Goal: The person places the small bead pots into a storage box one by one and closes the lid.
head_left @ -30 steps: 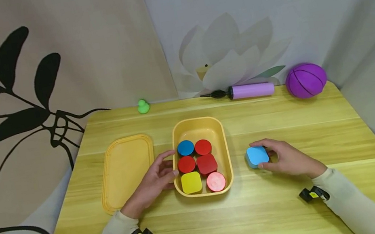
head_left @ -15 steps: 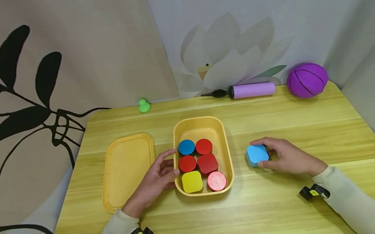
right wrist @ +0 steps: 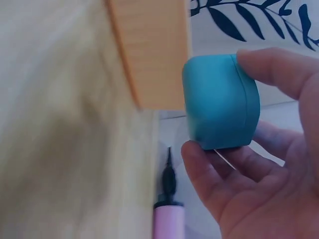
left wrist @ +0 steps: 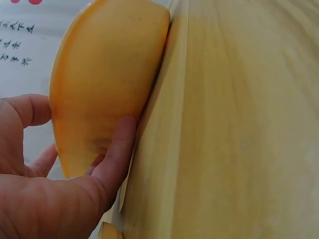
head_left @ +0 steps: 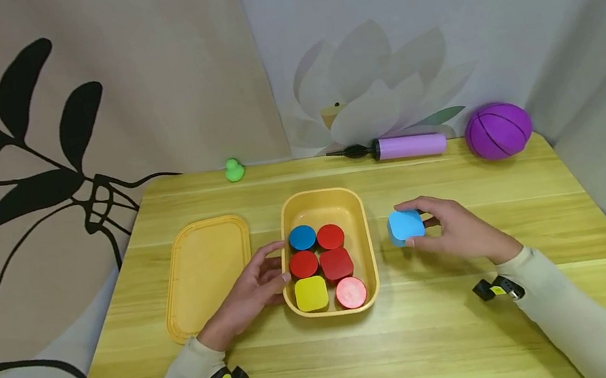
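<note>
My right hand (head_left: 461,230) pinches a light blue rounded-square block (head_left: 406,225) between thumb and fingers, to the right of a yellow plastic box (head_left: 319,199). In the right wrist view the same block (right wrist: 219,102) is held off the table. My left hand (head_left: 251,293) touches the outer left side of the box, its fingertips at the rim and wall. Inside stand a blue round block (head_left: 302,238), several red blocks (head_left: 336,264), a yellow rounded-square block (head_left: 311,294) and a pink round block (head_left: 351,292). The left wrist view shows only the box's outer wall (left wrist: 104,64).
A yellow lid (head_left: 211,269) lies left of the box, partly behind my left hand. Along the table's back edge are a small green figure (head_left: 234,170), a purple hand pump (head_left: 409,146) and a purple ball (head_left: 499,131). A printed curtain (head_left: 171,71) hangs behind.
My right hand has raised the light blue block and carried it slightly left and away from me. My left hand and the box stay in place.
</note>
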`<state>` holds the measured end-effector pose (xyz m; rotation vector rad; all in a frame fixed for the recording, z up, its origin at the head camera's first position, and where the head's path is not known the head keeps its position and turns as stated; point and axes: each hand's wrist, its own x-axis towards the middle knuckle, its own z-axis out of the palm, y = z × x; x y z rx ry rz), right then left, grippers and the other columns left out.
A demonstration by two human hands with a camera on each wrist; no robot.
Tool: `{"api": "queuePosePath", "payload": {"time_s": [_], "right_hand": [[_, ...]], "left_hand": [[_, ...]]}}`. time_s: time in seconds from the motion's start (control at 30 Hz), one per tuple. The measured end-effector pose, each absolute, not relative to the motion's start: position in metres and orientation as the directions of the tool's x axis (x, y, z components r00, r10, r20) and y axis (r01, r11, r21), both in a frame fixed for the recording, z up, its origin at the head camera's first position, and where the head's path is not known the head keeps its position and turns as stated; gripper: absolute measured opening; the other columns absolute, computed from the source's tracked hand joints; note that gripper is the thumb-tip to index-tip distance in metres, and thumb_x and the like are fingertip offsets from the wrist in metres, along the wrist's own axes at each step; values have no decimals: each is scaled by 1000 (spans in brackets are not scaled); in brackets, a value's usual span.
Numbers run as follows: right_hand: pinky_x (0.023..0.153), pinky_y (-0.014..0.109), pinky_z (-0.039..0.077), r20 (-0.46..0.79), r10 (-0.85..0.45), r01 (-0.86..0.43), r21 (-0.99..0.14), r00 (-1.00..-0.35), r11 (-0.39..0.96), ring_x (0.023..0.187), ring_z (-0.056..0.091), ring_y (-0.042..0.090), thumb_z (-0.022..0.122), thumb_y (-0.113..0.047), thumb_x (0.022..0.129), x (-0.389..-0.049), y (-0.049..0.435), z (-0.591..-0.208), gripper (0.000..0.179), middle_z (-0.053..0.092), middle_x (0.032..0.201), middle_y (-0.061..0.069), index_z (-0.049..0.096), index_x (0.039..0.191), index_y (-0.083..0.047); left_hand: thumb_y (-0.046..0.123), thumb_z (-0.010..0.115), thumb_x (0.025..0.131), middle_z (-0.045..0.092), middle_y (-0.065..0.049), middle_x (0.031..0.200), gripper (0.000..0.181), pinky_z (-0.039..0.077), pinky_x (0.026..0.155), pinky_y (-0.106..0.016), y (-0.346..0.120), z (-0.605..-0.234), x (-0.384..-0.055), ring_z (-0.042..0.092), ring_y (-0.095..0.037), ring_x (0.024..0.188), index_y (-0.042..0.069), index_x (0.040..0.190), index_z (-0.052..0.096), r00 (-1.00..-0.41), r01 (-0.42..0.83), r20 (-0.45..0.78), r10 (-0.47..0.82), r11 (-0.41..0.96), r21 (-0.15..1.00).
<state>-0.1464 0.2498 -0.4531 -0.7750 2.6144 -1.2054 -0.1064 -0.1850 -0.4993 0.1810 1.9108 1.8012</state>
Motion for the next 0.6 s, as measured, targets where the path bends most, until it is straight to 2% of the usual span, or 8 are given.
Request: {"api": "queuePosePath", "payload": {"time_s": [0.6], "right_hand": [[98,45,61,162,-542,-447,-775,-824,447,116,63,27,84,-20,92,-194,185,-412,60,64,141,9,59,146,-10]], "left_hand": [[23,66,105,48,-19,153,63,64,90,-47,-184,-499,-107,59,-33,131,37,159,37,-870,-227,-268,415,145,963]]}}
